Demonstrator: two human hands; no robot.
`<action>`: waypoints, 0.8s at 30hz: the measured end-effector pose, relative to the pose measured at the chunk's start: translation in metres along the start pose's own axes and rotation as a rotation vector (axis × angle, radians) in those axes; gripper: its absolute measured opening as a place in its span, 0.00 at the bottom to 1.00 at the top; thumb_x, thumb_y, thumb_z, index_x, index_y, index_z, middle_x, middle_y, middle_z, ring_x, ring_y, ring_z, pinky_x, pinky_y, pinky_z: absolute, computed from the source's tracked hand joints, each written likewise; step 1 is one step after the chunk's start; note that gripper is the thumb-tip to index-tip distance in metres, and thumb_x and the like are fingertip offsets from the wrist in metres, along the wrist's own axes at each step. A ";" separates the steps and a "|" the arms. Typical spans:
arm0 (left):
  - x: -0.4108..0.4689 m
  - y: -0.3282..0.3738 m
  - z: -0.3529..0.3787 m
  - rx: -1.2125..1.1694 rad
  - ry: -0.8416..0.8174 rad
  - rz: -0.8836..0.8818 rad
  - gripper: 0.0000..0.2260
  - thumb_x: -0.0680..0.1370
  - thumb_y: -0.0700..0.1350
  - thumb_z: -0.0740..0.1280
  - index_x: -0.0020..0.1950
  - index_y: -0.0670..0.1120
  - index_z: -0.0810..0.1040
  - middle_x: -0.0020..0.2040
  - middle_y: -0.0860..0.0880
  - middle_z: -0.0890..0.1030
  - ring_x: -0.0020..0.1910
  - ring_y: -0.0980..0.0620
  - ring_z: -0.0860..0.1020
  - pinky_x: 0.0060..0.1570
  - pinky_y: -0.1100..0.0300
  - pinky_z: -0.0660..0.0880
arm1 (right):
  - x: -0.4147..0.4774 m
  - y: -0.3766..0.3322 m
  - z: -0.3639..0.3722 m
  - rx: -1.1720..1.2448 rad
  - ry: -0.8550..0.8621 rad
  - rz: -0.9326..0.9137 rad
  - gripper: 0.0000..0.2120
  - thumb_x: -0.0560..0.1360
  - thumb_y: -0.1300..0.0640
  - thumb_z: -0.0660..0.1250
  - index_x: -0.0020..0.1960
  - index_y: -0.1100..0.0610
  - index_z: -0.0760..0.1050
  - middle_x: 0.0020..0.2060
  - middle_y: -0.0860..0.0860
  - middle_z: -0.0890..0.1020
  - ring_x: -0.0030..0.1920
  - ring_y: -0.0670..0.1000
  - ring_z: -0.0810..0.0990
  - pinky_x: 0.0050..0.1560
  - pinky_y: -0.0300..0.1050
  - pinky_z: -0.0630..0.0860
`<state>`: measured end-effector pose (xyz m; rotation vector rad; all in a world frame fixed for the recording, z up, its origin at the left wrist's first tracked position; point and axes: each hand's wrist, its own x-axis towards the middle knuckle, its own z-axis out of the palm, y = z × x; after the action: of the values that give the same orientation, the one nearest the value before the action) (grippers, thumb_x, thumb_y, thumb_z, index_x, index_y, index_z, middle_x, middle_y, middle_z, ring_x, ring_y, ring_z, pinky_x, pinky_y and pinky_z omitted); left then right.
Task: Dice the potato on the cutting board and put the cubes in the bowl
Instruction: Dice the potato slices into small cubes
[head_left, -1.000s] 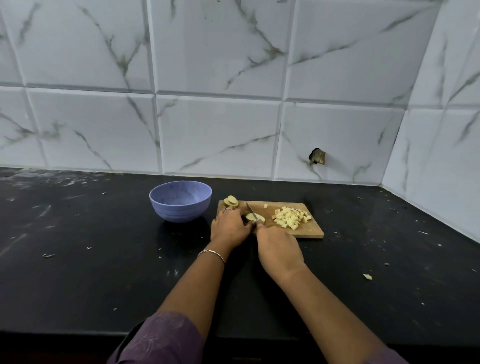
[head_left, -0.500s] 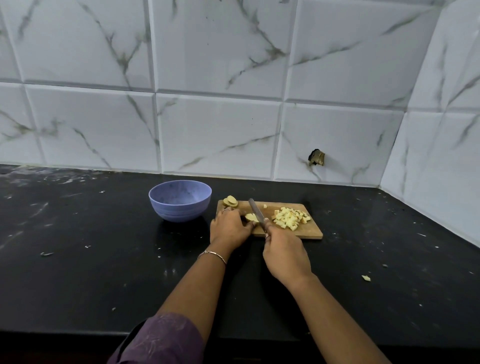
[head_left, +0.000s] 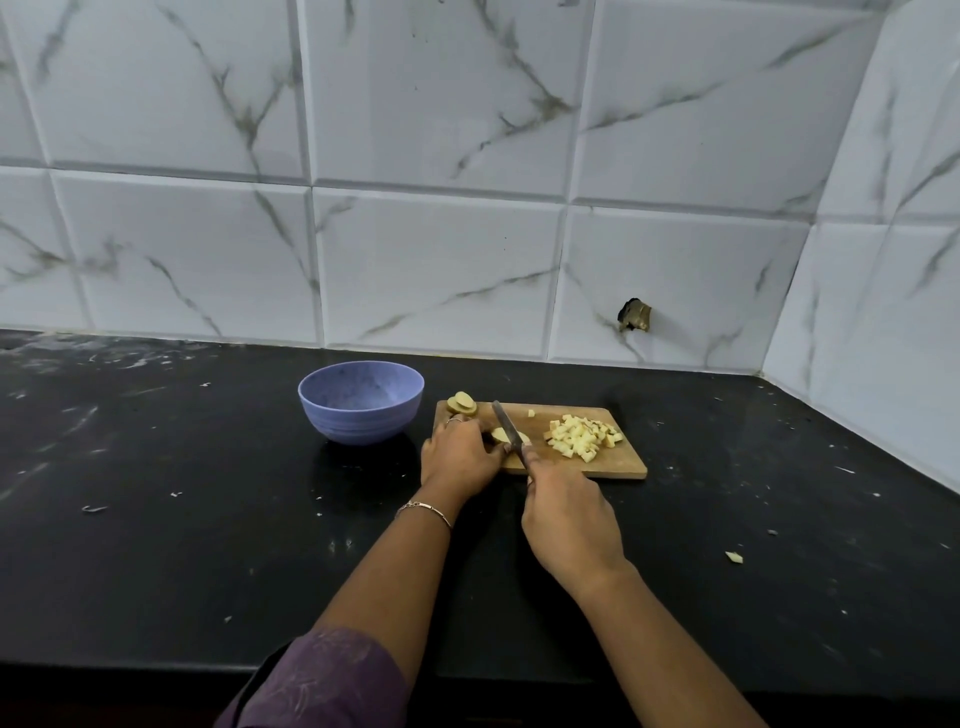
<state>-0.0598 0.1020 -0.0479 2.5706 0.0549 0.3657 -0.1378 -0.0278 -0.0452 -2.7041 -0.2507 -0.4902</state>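
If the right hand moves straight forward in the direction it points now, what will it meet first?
The right hand would most likely meet the potato piece under its knife, which the left hand holds on the board; depth is unclear.

You face a black tabletop (head_left: 156, 545) flecked with pale scraps (head_left: 733, 557), backed by white marble-veined wall tiles (head_left: 441, 260) that turn a corner on your right

Dim, cool, even light, seemingly from above; faint sheen on the black counter (head_left: 156, 519); soft shadow beneath the bowl (head_left: 360, 402); tile lines (head_left: 311, 187) bowed toward edges
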 end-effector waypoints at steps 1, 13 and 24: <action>0.001 0.000 0.000 -0.002 -0.006 -0.002 0.16 0.79 0.55 0.67 0.63 0.50 0.79 0.65 0.48 0.75 0.67 0.46 0.70 0.65 0.48 0.70 | 0.001 0.000 0.000 0.000 -0.001 -0.007 0.26 0.83 0.58 0.59 0.79 0.48 0.58 0.50 0.48 0.79 0.50 0.47 0.79 0.47 0.42 0.77; 0.001 0.002 -0.001 -0.015 -0.004 -0.026 0.11 0.79 0.52 0.66 0.59 0.50 0.80 0.62 0.47 0.78 0.66 0.46 0.72 0.63 0.48 0.70 | 0.009 -0.001 -0.006 -0.124 -0.090 -0.105 0.29 0.81 0.62 0.59 0.80 0.51 0.56 0.51 0.52 0.80 0.51 0.51 0.79 0.47 0.45 0.76; 0.002 0.003 0.000 -0.047 -0.014 -0.047 0.11 0.79 0.52 0.67 0.58 0.51 0.80 0.59 0.47 0.80 0.64 0.46 0.74 0.63 0.48 0.71 | 0.013 -0.004 -0.008 -0.209 -0.081 -0.154 0.28 0.82 0.64 0.58 0.80 0.54 0.57 0.54 0.54 0.80 0.53 0.53 0.80 0.49 0.47 0.77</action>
<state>-0.0581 0.1000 -0.0457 2.5209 0.1007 0.3271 -0.1292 -0.0260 -0.0323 -2.9271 -0.4564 -0.4743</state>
